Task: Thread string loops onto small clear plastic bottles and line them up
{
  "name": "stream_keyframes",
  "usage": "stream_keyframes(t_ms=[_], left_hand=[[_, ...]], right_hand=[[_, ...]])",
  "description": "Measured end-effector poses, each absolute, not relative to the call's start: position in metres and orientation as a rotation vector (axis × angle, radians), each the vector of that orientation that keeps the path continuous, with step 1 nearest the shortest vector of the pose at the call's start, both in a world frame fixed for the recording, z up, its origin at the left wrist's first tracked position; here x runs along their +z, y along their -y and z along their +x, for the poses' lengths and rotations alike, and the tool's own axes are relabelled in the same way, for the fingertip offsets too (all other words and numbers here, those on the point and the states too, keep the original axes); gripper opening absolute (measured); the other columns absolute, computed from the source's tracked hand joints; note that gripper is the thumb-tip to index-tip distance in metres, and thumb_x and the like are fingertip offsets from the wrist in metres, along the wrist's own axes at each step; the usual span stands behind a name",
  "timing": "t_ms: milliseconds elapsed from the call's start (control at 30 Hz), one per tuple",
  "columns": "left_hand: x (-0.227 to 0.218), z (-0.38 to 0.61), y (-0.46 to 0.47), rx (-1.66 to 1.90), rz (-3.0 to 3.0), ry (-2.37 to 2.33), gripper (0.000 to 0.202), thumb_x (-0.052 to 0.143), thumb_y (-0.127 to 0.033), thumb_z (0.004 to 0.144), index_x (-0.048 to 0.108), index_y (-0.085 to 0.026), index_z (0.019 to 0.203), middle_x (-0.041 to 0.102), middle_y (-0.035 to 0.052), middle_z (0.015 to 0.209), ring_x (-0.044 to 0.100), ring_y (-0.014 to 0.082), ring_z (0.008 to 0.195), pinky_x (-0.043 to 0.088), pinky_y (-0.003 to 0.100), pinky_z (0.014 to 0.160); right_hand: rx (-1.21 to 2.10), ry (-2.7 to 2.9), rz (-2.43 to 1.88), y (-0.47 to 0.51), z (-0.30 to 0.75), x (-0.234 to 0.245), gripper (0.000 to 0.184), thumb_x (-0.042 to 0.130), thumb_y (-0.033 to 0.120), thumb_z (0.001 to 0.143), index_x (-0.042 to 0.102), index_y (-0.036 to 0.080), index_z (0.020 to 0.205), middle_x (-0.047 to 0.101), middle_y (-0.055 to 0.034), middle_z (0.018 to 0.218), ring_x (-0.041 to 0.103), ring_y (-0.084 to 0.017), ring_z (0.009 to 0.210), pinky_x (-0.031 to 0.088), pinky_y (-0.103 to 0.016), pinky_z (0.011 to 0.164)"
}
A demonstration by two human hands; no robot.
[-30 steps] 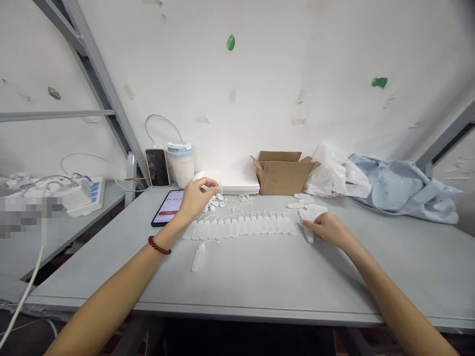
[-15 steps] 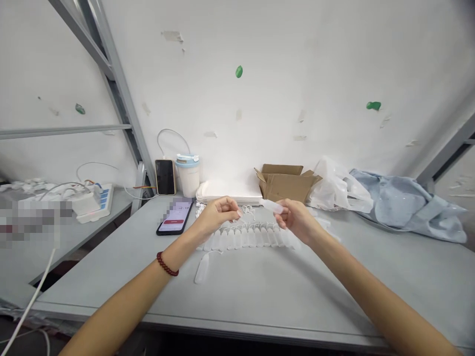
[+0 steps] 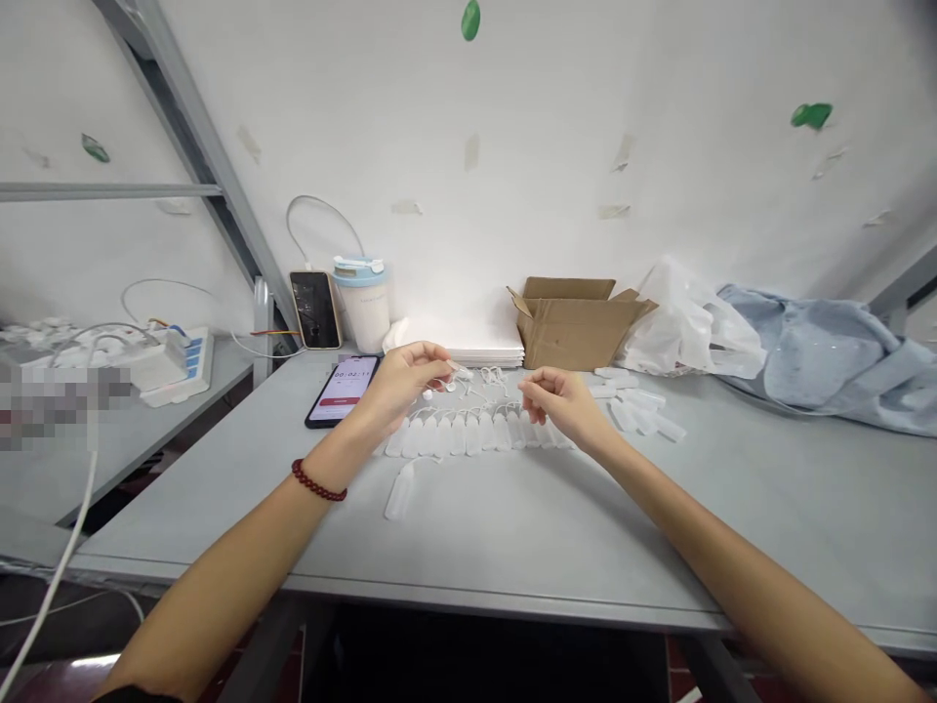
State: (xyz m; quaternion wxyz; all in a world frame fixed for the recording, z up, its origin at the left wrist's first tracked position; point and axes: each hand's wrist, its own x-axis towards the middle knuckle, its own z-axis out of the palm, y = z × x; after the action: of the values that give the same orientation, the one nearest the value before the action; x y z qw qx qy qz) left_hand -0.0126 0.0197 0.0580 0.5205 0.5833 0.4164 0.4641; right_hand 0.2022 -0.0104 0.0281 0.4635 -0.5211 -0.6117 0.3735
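My left hand point(image 3: 410, 386) is pinched over the table on a small white piece point(image 3: 461, 371) that pokes out past its fingertips; its exact kind is unclear. To its right my right hand point(image 3: 560, 400) is closed, thumb against fingers, and whatever it may hold is too small to make out. Below both hands runs a row of translucent white plastic tags point(image 3: 468, 434) with thin white strings at their tops. One more stringed tag point(image 3: 399, 491) lies apart, nearer the front. Loose white strings point(image 3: 494, 379) are bunched between the hands. Several stringless translucent pieces point(image 3: 644, 410) lie right of my right hand.
A phone showing a timer point(image 3: 343, 389) lies left of my left hand. Along the wall stand another phone point(image 3: 316, 310), a lidded cup point(image 3: 364, 308), a white stack point(image 3: 487, 342), an open cardboard box point(image 3: 578, 327), a plastic bag point(image 3: 684, 327) and blue cloth point(image 3: 827, 351).
The translucent piece pinched in my right hand is no longer visible there. A small white piece now shows at my left fingertips. The camera has tilted down.
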Motion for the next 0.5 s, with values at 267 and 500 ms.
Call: stream_keyframes(t_ms=[267, 500], left_hand=[[0.065, -0.023, -0.025, 1.221, 1.363, -1.046, 0.016, 0.067, -0.02, 0.06, 0.057, -0.013, 0.07, 0.057, -0.0009, 0.065, 0.052, 0.0093, 0.06, 0.041, 0.023, 0.06], [0.051, -0.027, -0.039, 1.216, 1.319, -1.13, 0.021, 0.07, -0.021, 0.056, 0.058, -0.013, 0.071, 0.058, -0.0006, 0.063, 0.052, 0.0088, 0.056, 0.04, 0.022, 0.056]], right_hand=[[0.157, 2.261, -1.402, -0.056, 0.169, 0.032, 0.018, 0.05, 0.014, 0.081, 0.064, 0.014, 0.091, 0.069, -0.0064, 0.088, 0.062, -0.015, 0.074, 0.042, -0.024, 0.067], [-0.166, 2.62, -1.536, -0.096, 0.136, 0.025, 0.031, 0.049, 0.006, 0.076, 0.063, 0.016, 0.103, 0.065, -0.0136, 0.102, 0.06, -0.024, 0.094, 0.041, -0.027, 0.068]])
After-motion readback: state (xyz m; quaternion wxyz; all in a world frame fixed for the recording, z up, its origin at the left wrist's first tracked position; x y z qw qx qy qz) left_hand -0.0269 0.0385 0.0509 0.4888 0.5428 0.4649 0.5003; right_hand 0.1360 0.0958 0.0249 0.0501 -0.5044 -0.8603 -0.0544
